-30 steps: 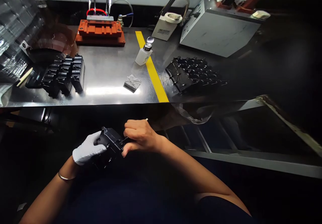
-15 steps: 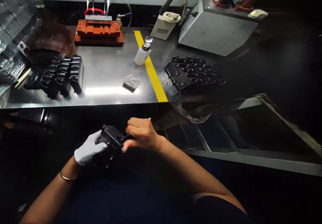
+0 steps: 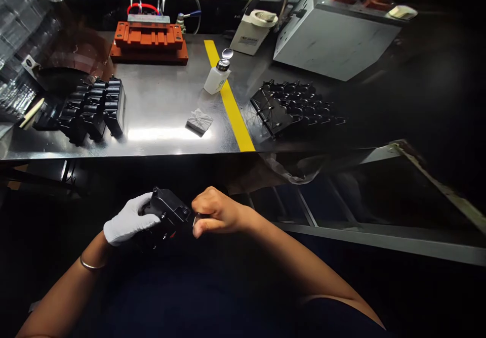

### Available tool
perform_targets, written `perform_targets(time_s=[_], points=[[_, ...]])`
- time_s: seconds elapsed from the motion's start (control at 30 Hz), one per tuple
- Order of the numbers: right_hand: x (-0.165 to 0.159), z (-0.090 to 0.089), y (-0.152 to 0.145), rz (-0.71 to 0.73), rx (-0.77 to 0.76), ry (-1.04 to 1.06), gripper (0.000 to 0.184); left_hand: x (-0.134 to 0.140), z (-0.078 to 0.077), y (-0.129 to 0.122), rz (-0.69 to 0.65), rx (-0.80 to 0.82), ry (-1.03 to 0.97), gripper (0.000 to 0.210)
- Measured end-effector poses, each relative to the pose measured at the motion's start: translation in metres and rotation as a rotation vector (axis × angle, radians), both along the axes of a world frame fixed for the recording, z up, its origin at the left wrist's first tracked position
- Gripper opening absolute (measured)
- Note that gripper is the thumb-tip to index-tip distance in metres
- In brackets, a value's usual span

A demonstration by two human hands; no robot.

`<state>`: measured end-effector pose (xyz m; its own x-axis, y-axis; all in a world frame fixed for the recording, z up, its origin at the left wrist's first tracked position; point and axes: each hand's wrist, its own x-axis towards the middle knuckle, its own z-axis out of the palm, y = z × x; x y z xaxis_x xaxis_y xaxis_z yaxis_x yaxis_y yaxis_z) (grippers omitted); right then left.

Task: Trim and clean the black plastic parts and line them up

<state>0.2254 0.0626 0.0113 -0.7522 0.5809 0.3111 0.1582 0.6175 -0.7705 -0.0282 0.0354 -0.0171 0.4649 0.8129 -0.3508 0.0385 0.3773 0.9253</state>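
The white bottle [image 3: 216, 80] stands upright on the metal desk [image 3: 159, 85], its round metal lid tipped up, beside the yellow strip [image 3: 236, 115]. Nearer the person than the bottle and a little to its left, off the desk's front edge, is the black casing [image 3: 169, 206], held tilted in the air. The left hand [image 3: 127, 220], in a white glove, has its grip closed around the casing's left end, thumb across the near side. The right hand [image 3: 214, 211], bare, is just beside the casing's right end; its grip pinches a thin shiny piece [image 3: 196, 219] between thumb and curled forefinger, mostly hidden by the hand, so what it is cannot be told.

Between the bottle and the desk's front edge lies a grey pad [image 3: 199, 120]. Well to the bottle's left sit rows of black blocks [image 3: 114, 106]; to its right, across the strip, is a cluster of black parts [image 3: 299, 102]. Behind the bottle, to the left, stands an orange fixture [image 3: 148, 39]; behind it to the right, a grey metal box [image 3: 330, 39].
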Motion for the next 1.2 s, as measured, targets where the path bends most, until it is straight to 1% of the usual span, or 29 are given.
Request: perform_targets(time_s=[0.03, 0.1, 0.17, 0.2, 0.23, 0.27, 0.3, 0.33, 0.37, 0.4, 0.43, 0.47, 0.5, 0.53, 0.57, 0.6, 0.63, 0.67, 0.73, 0.8, 0.93, 0.97, 1.03, 1.1, 1.2], points=[[0.001, -0.001, 0.0, -0.023, -0.087, 0.038, 0.061, -0.002, 0.004, 0.002, -0.013, 0.017, 0.037, 0.057], [-0.001, -0.001, 0.0, -0.138, -0.248, 0.058, 0.054, -0.004, 0.012, 0.009, -0.069, 0.063, 0.128, 0.053], [-0.008, -0.002, 0.001, -0.218, -0.38, -0.014, 0.046, -0.004, 0.018, 0.016, -0.107, 0.161, 0.229, 0.05], [-0.012, -0.004, 0.001, -0.241, -0.432, -0.047, 0.042, -0.003, 0.019, 0.02, -0.083, 0.231, 0.275, 0.048], [-0.017, -0.007, 0.002, -0.283, -0.475, -0.048, 0.038, -0.002, 0.018, 0.022, 0.004, 0.311, 0.314, 0.047], [-0.022, -0.011, 0.002, -0.353, -0.512, -0.008, 0.036, -0.001, 0.016, 0.024, 0.165, 0.39, 0.346, 0.047], [-0.026, -0.016, 0.002, -0.451, -0.543, 0.066, 0.036, 0.001, 0.013, 0.024, 0.387, 0.453, 0.361, 0.05], [-0.031, -0.022, 0.002, -0.563, -0.574, 0.16, 0.037, 0.004, 0.009, 0.024, 0.633, 0.474, 0.347, 0.055], [-0.035, -0.028, 0.001, -0.659, -0.607, 0.251, 0.039, 0.007, 0.005, 0.022, 0.857, 0.43, 0.29, 0.06], [-0.04, -0.035, -0.001, -0.727, -0.642, 0.325, 0.041, 0.011, 0.002, 0.02, 1.0, 0.318, 0.185, 0.063], [-0.045, -0.041, -0.003, -0.763, -0.679, 0.374, 0.043, 0.015, -0.001, 0.017, 1.04, 0.151, 0.04, 0.063], [-0.051, -0.047, -0.006, -0.761, -0.717, 0.392, 0.044, 0.02, -0.003, 0.015, 1.0, -0.044, -0.125, 0.057], [-0.057, -0.052, -0.01, -0.727, -0.75, 0.386, 0.046, 0.026, -0.003, 0.012, 0.927, -0.24, -0.285, 0.047], [-0.062, -0.056, -0.013, -0.677, -0.778, 0.367, 0.047, 0.031, -0.003, 0.01, 0.882, -0.4, -0.415, 0.036], [-0.066, -0.059, -0.016, -0.644, -0.795, 0.351, 0.048, 0.035, -0.001, 0.008, 0.882, -0.521, -0.507, 0.028], [-0.069, -0.062, -0.018, -0.643, -0.806, 0.349, 0.049, 0.039, 0.001, 0.006, 0.911, -0.604, -0.563, 0.024], [-0.07, -0.064, -0.02, -0.672, -0.808, 0.366, 0.049, 0.041, 0.003, 0.005, 0.953, -0.656, -0.591, 0.024], [-0.069, -0.066, -0.021, -0.72, -0.805, 0.398, 0.049, 0.043, 0.005, 0.003, 0.977, -0.692, -0.601, 0.024], [-0.065, -0.067, -0.022, -0.792, -0.793, 0.452, 0.048, 0.043, 0.008, 0.0, 0.956, -0.732, -0.595, 0.023], [-0.061, -0.067, -0.022, -0.788, -0.734, 0.437, 0.045, 0.042, 0.009, -0.003, 0.909, -0.751, -0.588, 0.022], [-0.057, -0.062, -0.025, -0.8, -0.485, 0.414, 0.036, 0.042, 0.009, -0.009, 0.877, -0.763, -0.584, 0.02], [-0.058, -0.061, -0.027, -0.798, -0.458, 0.427, 0.033, 0.042, 0.01, -0.009, 0.881, -0.767, -0.582, 0.019], [-0.06, -0.06, -0.029, -0.789, -0.457, 0.45, 0.025, 0.043, 0.01, -0.009, 0.881, -0.782, -0.59, 0.019], [-0.062, -0.062, -0.03, -0.792, -0.441, 0.464, 0.02, 0.044, 0.011, -0.009, 0.862, -0.802, -0.613, 0.019], [-0.062, -0.071, -0.026, -0.821, -0.37, 0.465, 0.022, 0.044, 0.014, -0.013, 0.822, -0.797, -0.625, 0.02]])
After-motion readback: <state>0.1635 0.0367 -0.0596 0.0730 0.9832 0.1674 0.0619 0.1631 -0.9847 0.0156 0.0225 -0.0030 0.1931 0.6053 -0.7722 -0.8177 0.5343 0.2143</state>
